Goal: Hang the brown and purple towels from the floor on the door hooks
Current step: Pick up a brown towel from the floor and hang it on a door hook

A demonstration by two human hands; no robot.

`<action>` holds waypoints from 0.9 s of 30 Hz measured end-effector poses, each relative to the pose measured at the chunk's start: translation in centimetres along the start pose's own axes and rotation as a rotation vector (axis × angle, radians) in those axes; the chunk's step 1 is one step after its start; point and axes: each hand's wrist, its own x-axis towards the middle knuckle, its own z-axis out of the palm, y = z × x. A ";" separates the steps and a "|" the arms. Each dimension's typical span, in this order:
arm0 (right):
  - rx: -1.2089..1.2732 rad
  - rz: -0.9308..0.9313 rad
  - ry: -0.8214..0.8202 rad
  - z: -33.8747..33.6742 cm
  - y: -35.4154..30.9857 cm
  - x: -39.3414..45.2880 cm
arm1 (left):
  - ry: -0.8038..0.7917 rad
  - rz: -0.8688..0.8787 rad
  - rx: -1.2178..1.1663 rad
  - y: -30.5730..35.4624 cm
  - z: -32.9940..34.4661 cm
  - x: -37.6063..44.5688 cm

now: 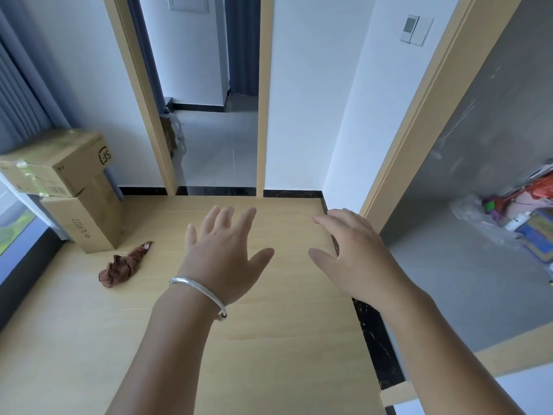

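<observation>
Over the wooden floor (pixel 269 339), both hands reach forward, palms down, holding nothing. Left hand (pixel 223 253): fingers straight and spread, thumb out to the side — fully open, touching nothing. A silver bangle (pixel 199 295) sits on that wrist. Right hand (pixel 353 250): fingers extended with a slight downward bend, thumb apart from them, likewise empty and in contact with nothing.

Brown towel (pixel 124 265): lies on the floor to the left of the left hand, well apart from it. It is crumpled into a bunched, elongated lump with folds and ridges, one end tapering toward the cardboard boxes (pixel 65 187); a small pale tag shows at that narrow end. It lies just beside the lower box; cannot tell whether it touches.

Purple towel — not identifiable from this view.

Two boxes stand stacked at the left by a grey curtain (pixel 21 85). Ahead, a wood-framed doorway (pixel 260 100) opens onto a pale tiled room. At right, a second opening shows a grey floor with assorted clutter (pixel 520 214).
</observation>
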 end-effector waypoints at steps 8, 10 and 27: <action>-0.015 -0.011 -0.027 0.8 1.8 5.2 | -0.058 0.007 -0.006 -0.8 0.3 5.0; -0.005 -0.017 -0.041 1.0 2.8 6.8 | -0.087 0.008 -0.002 -0.6 0.5 6.6; 0.091 -0.016 -0.162 -1.6 17.9 25.7 | -0.118 0.093 0.087 9.0 1.5 29.6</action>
